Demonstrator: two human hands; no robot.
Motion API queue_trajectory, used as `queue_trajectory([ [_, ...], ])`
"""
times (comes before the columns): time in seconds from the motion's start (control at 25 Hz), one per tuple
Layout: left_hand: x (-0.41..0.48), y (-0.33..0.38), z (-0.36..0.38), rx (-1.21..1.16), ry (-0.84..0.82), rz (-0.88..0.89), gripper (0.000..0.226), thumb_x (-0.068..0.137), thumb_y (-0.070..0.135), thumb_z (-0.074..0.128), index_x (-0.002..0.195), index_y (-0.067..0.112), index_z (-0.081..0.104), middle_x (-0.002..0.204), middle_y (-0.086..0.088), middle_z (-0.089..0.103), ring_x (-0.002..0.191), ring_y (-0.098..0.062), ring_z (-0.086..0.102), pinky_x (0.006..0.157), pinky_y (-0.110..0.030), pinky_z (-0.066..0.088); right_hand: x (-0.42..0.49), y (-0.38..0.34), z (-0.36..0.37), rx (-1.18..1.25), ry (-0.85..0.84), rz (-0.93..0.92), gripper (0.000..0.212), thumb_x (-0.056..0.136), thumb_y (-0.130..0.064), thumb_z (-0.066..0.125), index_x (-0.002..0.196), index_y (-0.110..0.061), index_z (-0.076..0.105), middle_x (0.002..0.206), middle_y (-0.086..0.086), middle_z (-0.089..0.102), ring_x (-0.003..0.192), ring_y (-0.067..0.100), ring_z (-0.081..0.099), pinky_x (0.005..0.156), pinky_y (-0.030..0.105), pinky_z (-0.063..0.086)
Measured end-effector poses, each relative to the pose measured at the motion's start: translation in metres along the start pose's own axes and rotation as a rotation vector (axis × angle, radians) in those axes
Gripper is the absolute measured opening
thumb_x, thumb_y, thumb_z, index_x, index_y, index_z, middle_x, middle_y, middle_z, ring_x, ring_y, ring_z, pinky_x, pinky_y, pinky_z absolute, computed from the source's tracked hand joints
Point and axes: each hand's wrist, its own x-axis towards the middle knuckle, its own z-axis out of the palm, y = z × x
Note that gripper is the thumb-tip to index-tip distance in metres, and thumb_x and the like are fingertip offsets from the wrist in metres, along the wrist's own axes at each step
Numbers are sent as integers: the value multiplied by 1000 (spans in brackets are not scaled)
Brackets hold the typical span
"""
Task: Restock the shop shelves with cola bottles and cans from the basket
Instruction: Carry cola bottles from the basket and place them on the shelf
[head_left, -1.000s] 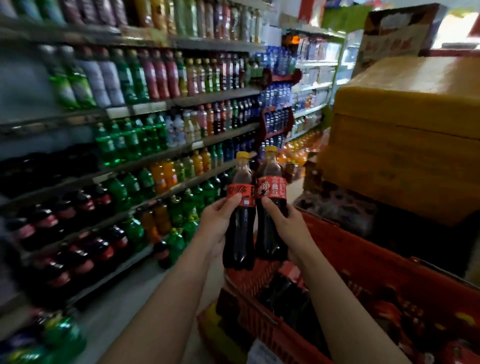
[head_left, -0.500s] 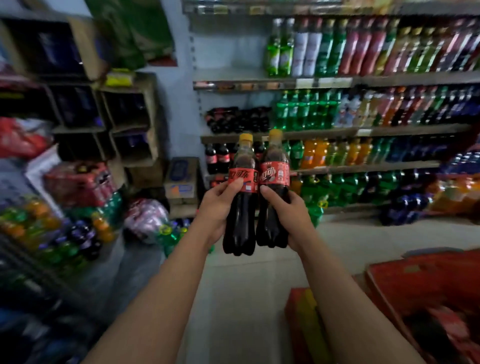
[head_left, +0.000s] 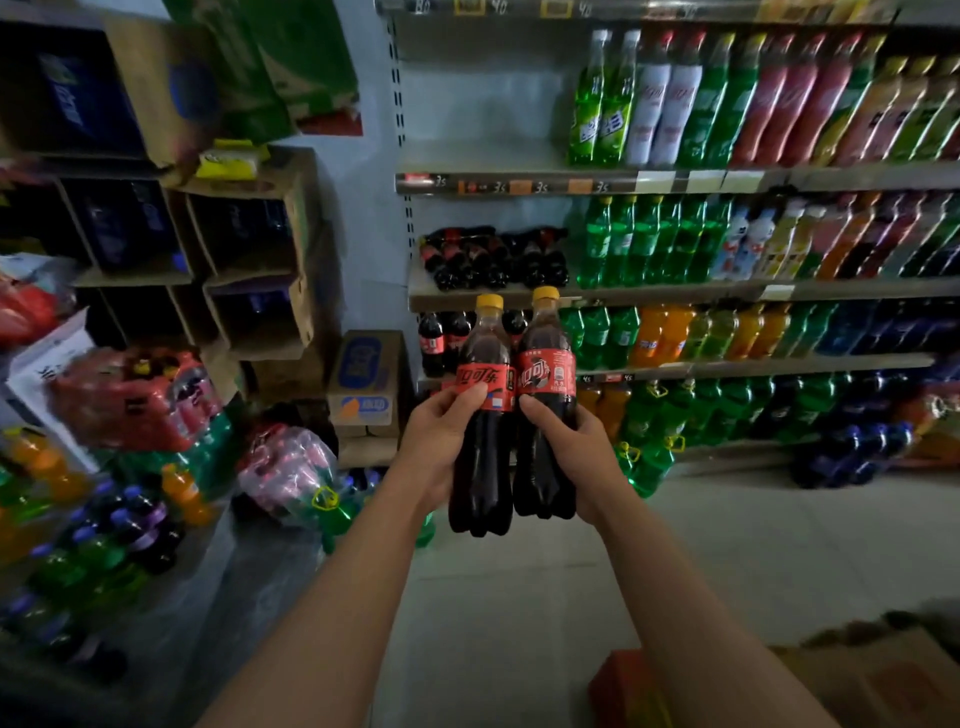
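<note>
The left hand (head_left: 441, 449) is holding a dark plastic cola bottle with a yellow cap (head_left: 480, 486), its grip wrapped round the red label with the thumb lying across it. The right hand (head_left: 574, 460) is holding a second matching cola bottle (head_left: 543, 488) in a grip just under its label. Both bottles are standing upright and touching side by side at the centre of the frame, in the air before the grey metal shelves (head_left: 675, 293). Behind their caps, small dark cola bottles (head_left: 493, 260) are lying on a shelf, with green soda bottles (head_left: 644, 241) standing to their right. Brown cardboard boxes (head_left: 249, 234) are sitting stacked at the left.
</note>
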Motion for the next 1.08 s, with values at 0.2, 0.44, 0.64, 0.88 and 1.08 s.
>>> queue_trajectory([
  [0.2, 83, 1, 6, -12, 8, -3, 24, 90, 25, 64, 106, 8, 68, 97, -16, 73, 86, -29, 72, 73, -40, 57, 90, -3, -4, -38, -32, 14, 24, 82, -33, 74, 100, -21, 63, 96, 9, 75, 83, 25, 74, 77, 41, 60],
  [0.44, 192, 19, 0, 20, 41, -11, 19, 90, 26, 64, 100, 11, 70, 92, -13, 75, 83, -25, 73, 67, -34, 56, 200, -10, 13, -27, -22, 30, 29, 80, -35, 76, 102, -19, 64, 97, 10, 75, 85, 27, 74, 80, 46, 60],
  [0.64, 278, 40, 0, 59, -4, 2, 20, 90, 24, 63, 102, 9, 70, 90, -10, 76, 84, -23, 73, 69, -32, 57, 282, -19, 26, 11, 36, 15, 33, 79, -35, 77, 103, -17, 65, 96, 10, 76, 85, 28, 74, 80, 45, 60],
  [0.88, 367, 71, 8, 56, -38, 32, 18, 91, 23, 62, 101, 10, 70, 94, -12, 74, 88, -25, 72, 79, -36, 58, 369, -47, 39, 25, 40, -19, 26, 81, -32, 76, 99, -15, 68, 92, 9, 77, 86, 28, 74, 82, 45, 59],
  [1.08, 444, 113, 19, 54, -23, 138, 10, 90, 23, 63, 90, 17, 70, 79, -1, 76, 77, -16, 73, 66, -25, 58, 449, -94, 54, 29, -29, -109, 18, 83, -28, 74, 95, -17, 67, 84, 4, 77, 78, 21, 75, 72, 36, 59],
])
